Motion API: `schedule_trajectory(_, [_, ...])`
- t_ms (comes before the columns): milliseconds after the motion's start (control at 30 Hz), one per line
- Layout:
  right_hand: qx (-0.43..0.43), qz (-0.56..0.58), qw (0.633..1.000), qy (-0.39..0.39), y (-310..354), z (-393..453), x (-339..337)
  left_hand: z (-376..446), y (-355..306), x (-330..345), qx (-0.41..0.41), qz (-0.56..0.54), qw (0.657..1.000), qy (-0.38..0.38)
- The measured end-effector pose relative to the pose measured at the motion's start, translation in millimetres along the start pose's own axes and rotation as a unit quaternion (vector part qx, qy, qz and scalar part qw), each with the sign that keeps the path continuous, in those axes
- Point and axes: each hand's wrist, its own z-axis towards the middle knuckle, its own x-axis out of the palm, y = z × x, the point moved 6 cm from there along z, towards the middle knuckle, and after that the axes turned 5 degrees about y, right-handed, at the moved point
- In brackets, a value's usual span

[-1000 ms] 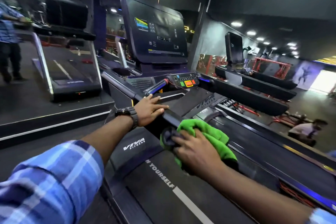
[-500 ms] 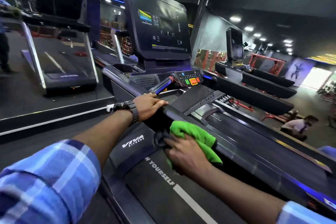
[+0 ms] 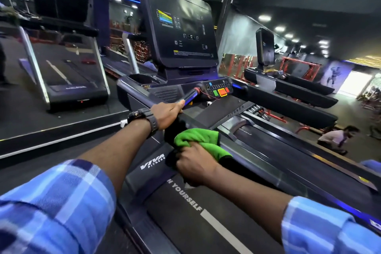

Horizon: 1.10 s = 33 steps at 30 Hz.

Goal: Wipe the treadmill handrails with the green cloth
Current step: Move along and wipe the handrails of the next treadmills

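green cloth (image 3: 198, 139): it is lying bunched over the near end of the left handrail (image 3: 142, 97), draping down both sides of the bar, directly under and ahead of the right-hand fingers.
right hand (image 3: 195, 166): it is gripping the cloth with fingers curled round both cloth and rail end; most of the green is spilling out beyond the knuckles, toward the console.
fingers and cloth: the fingertips are wrapping beneath the bar and cannot be seen; the top fold of the cloth is sitting just past them, touching the rail.
step in hand, as I judge it: the end of the rail is being rubbed. Doing it well is probably meaning keeping the cloth wrapped all the way round, squeezing firmly, and twisting while sliding, so the underside is getting wiped too.
left hand (image 3: 168, 114): it is resting on the same rail just beyond the cloth, fingers bent over the top, steadying; whether they are closing fully round the bar I cannot tell.
next stretch: the left hand is lying in the cloth's path and would likely need shifting.
further out: the button panel (image 3: 218, 89) is sitting beyond the left fingertips, the belt (image 3: 206, 222) below both wrists.
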Motion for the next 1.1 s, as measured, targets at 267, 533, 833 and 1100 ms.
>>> schedule_trajectory(267, [0.114, 0.015, 0.993, 0.018, -31, 77, -4, 5, 3, -7, -0.032, -0.006, 0.999, -0.002])
schedule_trajectory(533, [0.072, 0.007, 0.996, -0.054, -22, -3, 2, 10, -20, -6, 0.011, 0.117, 0.993, -0.027])
schedule_trajectory(833, [0.131, 0.026, 0.986, -0.099, -32, -115, -7, -23, -92, 44, 0.123, 0.177, 0.975, -0.056])
schedule_trajectory(1100, [0.149, 0.011, 0.984, -0.097, -25, -222, -13, -71, -179, 93, 0.210, 0.101, 0.972, 0.018])
